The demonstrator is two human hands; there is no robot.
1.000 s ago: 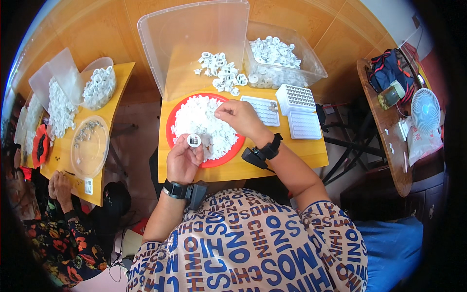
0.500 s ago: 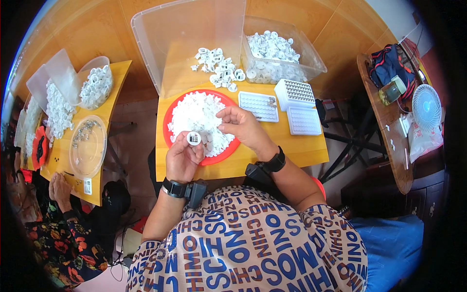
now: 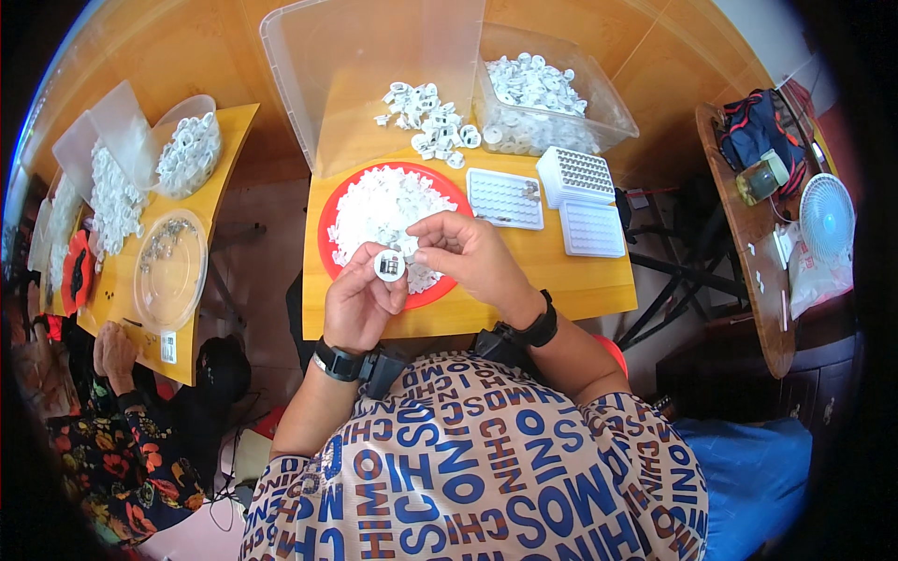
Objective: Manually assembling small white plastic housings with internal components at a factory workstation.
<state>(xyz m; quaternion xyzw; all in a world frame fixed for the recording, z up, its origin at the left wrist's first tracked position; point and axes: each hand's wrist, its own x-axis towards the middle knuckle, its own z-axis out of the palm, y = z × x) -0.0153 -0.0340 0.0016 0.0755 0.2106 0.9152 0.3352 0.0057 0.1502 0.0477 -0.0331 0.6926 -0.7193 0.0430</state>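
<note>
My left hand (image 3: 363,299) pinches a round white plastic part (image 3: 389,266) by its rim, face up, with dark and metallic pieces set in its middle. Just to the right, the fingers of my right hand (image 3: 475,262) are drawn together beside that part. Whatever lies between those fingertips is too small to name against the white behind. Both hands are over the near side of a red round tray (image 3: 328,217), heaped with small white plastic pieces (image 3: 388,201).
Finished-looking round white parts (image 3: 432,122) lie behind the tray, near a clear bin (image 3: 608,117) of similar pieces. White gridded trays (image 3: 505,213) and a filled tray stack (image 3: 575,173) stand at right. A co-worker's hand (image 3: 114,355) rests at the left table.
My hands have come closer together. The left has moved slightly right with the round part, and the right has brought its fingers down and left, beside the part.
</note>
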